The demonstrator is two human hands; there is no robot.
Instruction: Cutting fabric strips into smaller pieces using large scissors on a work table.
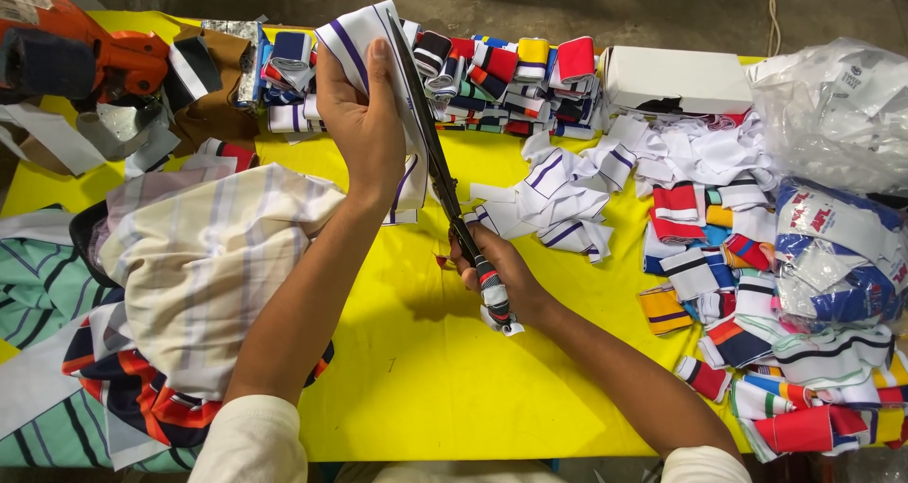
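Gripping a white knit strip with purple stripes (364,38), the left hand (364,123) held it upright above the yellow table (426,369), fingers clamped along its edge. The right hand (497,270) was closed around the wrapped handles of long scissors (435,157), whose blades ran up against the strip. A heap of cut white and purple pieces (567,199) lay just beside the scissors. Folded striped cloth (199,265) sat beside the left forearm, and coloured knit bands (757,294) were piled at the right.
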